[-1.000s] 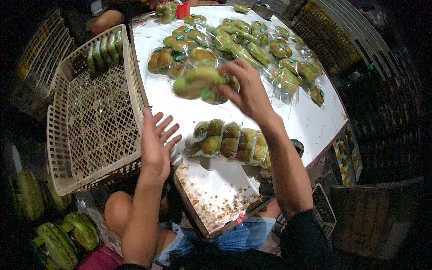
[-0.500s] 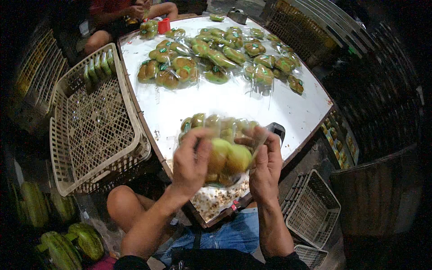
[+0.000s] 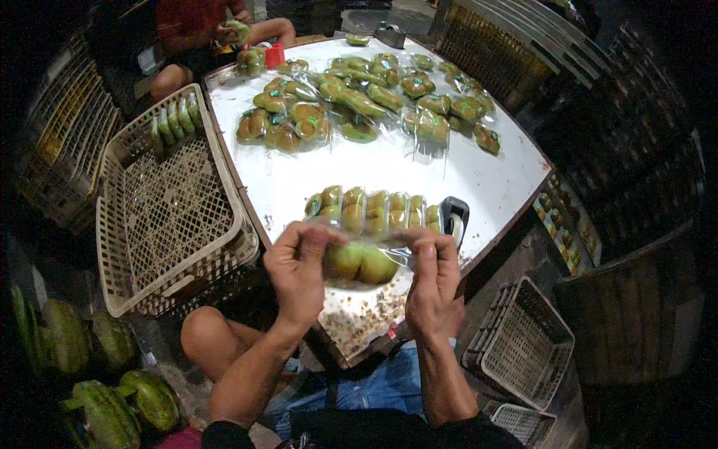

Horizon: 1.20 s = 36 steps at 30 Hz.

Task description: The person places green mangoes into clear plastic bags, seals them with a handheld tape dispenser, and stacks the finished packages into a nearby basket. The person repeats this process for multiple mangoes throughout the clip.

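Observation:
My left hand [image 3: 299, 273] and my right hand [image 3: 432, 280] pinch the plastic at the two upper corners of a clear bag holding green-and-brown buns [image 3: 360, 262], at the near corner of the white table [image 3: 224, 90]. Just beyond them stands a row of packaged buns [image 3: 355, 202], with a black tape dispenser [image 3: 458, 217] at its right end. Many more bagged buns [image 3: 348, 97] lie piled across the far half of the table.
Stacked plastic crates [image 3: 120, 251] at my left hold some packs. A co-worker's arm [image 3: 194, 37] shows at the far left of the table. Large green objects [image 3: 105, 415] lie lower left. Empty crates [image 3: 523, 344] and a tray of buns [image 3: 568, 224] are at the right.
The bag carried by my right hand has come down to the near corner. Both hands now hold its plastic, slightly above the buns, and have spread a little apart.

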{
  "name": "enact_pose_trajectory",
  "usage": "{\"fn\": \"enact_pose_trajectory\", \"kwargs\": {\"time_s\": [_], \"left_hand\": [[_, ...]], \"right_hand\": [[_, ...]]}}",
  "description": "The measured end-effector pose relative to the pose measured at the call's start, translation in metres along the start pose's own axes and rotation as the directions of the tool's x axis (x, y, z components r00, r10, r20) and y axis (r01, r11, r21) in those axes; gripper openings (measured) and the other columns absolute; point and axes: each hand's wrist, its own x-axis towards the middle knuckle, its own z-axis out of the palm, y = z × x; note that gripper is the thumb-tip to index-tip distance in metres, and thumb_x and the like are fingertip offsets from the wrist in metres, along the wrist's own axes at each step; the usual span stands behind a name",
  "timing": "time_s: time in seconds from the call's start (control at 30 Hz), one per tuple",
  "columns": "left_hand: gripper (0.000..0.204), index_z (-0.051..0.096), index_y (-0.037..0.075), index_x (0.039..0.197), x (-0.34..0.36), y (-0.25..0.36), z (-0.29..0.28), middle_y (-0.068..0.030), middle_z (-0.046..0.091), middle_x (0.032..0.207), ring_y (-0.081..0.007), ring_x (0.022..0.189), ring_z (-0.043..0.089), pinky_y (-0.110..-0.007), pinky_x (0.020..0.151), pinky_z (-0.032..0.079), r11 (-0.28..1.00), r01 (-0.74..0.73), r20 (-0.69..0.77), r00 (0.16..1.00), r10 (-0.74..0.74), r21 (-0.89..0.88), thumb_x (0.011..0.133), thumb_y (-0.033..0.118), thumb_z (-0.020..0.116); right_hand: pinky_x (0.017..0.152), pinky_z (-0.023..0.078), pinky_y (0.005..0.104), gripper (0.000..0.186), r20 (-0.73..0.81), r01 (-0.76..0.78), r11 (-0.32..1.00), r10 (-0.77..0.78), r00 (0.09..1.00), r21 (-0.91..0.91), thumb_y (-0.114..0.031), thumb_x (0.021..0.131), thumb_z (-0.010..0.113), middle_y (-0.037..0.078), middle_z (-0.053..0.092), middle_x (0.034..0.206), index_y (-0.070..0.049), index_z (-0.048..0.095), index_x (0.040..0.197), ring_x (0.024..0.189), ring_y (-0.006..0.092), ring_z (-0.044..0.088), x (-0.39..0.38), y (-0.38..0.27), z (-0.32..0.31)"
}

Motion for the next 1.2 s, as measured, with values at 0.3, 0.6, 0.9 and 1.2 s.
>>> {"fn": "enact_pose_trajectory", "kwargs": {"time_s": [0.3, 0.6, 0.9, 1.2], "left_hand": [[0.030, 0.064, -0.001, 0.088, 0.000, 0.009, -0.005, -0.0025, 0.063, 0.077, -0.0074, 0.070, 0.054, -0.023, 0.064, 0.045, 0.951, 0.298, 0.358, 0.882, -0.307, 0.083, 0.100, 0.026, 0.060], [0.030, 0.060, -0.001, 0.105, -0.006, 0.008, 0.020, -0.0089, 0.062, 0.093, -0.0209, 0.077, 0.059, -0.033, 0.074, 0.050, 0.861, -0.419, -0.178, 0.860, 0.479, 0.290, 0.092, 0.024, 0.071], [0.026, 0.069, -0.003, 0.105, -0.017, 0.015, 0.012, -0.0083, 0.074, 0.093, -0.0124, 0.084, 0.068, -0.027, 0.078, 0.054, 0.909, 0.381, 0.210, 0.915, -0.345, -0.169, 0.099, 0.021, 0.062], [0.016, 0.064, 0.000, 0.095, -0.010, 0.004, -0.003, -0.0114, 0.065, 0.093, -0.0220, 0.086, 0.066, -0.031, 0.078, 0.051, 0.911, -0.373, 0.319, 0.897, 0.305, 0.177, 0.087, 0.011, 0.073]], "right_hand": [[0.084, 0.058, 0.0416, 0.011, 0.091, 0.024, 0.943, -0.057, 0.994, 0.331, -0.014, 0.105, 0.044, 0.019, 0.064, 0.100, -0.004, 0.042, 0.109, 0.093, 0.0292, 0.068, -0.015, -0.010, 0.003], [0.085, 0.057, 0.0407, 0.015, 0.108, -0.043, 0.933, 0.005, 0.994, 0.356, -0.021, 0.107, 0.038, 0.025, 0.069, 0.098, -0.006, 0.037, 0.110, 0.091, 0.0315, 0.070, -0.013, -0.007, 0.007], [0.097, 0.048, 0.0439, 0.031, 0.117, 0.616, 0.689, -0.625, 0.772, -0.382, -0.022, 0.102, 0.051, 0.025, 0.060, 0.124, -0.001, 0.051, 0.126, 0.113, 0.0340, 0.061, -0.023, -0.001, 0.008], [0.096, 0.046, 0.0409, 0.033, 0.393, 0.251, 0.954, -0.169, 0.904, -0.167, -0.004, 0.087, 0.068, 0.017, 0.066, 0.120, -0.002, 0.063, 0.119, 0.110, 0.0330, 0.062, -0.020, 0.014, 0.000]]}}
